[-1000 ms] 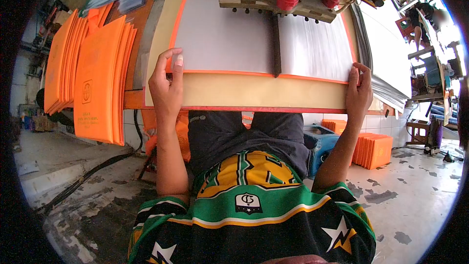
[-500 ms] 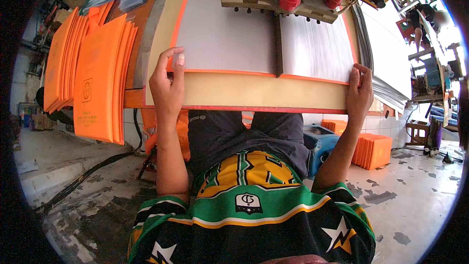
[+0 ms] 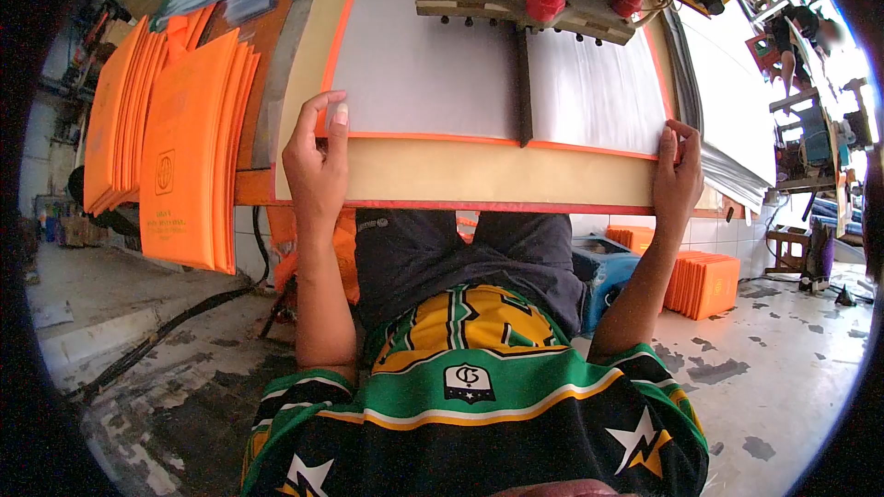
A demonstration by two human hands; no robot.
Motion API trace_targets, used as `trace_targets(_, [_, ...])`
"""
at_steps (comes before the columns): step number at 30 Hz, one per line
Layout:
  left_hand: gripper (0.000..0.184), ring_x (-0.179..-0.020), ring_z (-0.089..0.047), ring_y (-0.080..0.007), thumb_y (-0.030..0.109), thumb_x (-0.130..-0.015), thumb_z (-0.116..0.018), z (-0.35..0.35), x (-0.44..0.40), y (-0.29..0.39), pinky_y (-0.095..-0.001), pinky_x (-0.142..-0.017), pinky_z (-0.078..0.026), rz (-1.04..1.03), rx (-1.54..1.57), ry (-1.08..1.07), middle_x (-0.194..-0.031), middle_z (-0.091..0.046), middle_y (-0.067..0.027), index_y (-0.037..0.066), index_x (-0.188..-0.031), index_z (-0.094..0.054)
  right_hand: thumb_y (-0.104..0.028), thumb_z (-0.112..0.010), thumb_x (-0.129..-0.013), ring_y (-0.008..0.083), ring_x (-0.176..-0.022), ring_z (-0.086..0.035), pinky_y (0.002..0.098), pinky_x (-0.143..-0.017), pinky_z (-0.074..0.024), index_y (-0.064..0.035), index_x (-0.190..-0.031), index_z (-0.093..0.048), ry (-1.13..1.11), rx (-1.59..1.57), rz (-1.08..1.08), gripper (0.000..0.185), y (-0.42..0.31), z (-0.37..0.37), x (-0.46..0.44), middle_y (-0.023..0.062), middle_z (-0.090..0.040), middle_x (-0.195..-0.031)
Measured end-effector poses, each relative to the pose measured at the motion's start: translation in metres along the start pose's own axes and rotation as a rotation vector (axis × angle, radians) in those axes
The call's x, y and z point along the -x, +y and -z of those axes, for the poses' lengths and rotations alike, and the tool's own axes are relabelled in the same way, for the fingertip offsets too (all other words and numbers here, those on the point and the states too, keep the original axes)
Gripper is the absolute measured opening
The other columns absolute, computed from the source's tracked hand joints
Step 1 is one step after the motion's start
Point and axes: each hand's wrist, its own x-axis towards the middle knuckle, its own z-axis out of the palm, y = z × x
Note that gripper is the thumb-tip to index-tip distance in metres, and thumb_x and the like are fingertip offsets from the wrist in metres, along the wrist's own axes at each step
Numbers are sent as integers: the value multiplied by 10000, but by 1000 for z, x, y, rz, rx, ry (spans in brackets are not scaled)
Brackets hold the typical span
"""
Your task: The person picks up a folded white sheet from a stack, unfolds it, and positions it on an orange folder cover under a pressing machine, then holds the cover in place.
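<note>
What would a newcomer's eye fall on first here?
Probably the bright orange folders, bunched on the left of the view. Then the large pale sheet with orange edges in the middle, with the left hand at its near left corner and the right hand at its near right corner. Above it, red knobs stand out on the machine.

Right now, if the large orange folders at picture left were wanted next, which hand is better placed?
Probably left: the left hand is at the orange-edged sheet on the side of the orange folders; the right hand is at the sheet's opposite side, farther from them.
</note>
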Motion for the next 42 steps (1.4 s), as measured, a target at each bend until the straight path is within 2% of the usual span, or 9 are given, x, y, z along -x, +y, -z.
trace_targets(3, [259,-628,-443,-75,248,-1111,-640,0,0,1,-285,-573,-380,-19,-8,2,-865,-660,-8,66,-1274,-725,-396,-574,-1123,421,-1086,-746,516,-903,-553,-147,-1271,-671,-14,-5,-9,306,0,0,0,183,-767,-1175])
trace_targets(8, [261,-615,-439,-74,251,-1110,-640,0,1,3,-290,-562,-378,9,6,5,-850,-658,-12,63,-1268,-726,-391,-582,-1120,418,-1083,-747,512,-907,-554,-146,-1274,-671,-2,-14,8,303,0,0,1,177,-770,-1175])
trace_targets(15, [261,-617,-448,-78,251,-1111,-638,0,1,0,-292,-565,-385,-20,-12,2,-868,-674,-19,64,-1271,-725,-392,-578,-1125,415,-1086,-750,513,-908,-554,-142,-1267,-673,-6,-9,-5,303,-1,1,1,174,-774,-1161])
trace_targets(23, [276,-627,-478,-82,270,-1118,-631,-1,0,-3,-292,-574,-403,-66,-25,24,-972,-728,-36,69,-1282,-723,-374,-575,-1130,435,-1080,-746,518,-892,-555,-135,-1261,-670,11,-21,46,289,0,0,1,198,-767,-1161])
trace_targets(29, [282,-630,-485,-82,278,-1117,-633,1,1,-2,-292,-572,-409,-15,-22,-5,-986,-737,-43,67,-1283,-722,-371,-578,-1128,441,-1095,-740,520,-901,-552,-135,-1263,-669,10,-12,36,286,-1,0,1,201,-762,-1163])
trace_targets(42, [273,-639,-460,-84,270,-1114,-639,0,0,-1,-289,-579,-395,-35,-7,13,-908,-697,-23,66,-1273,-725,-397,-573,-1127,441,-1089,-742,520,-899,-552,-133,-1258,-671,3,-9,24,310,-1,-1,0,206,-763,-1153])
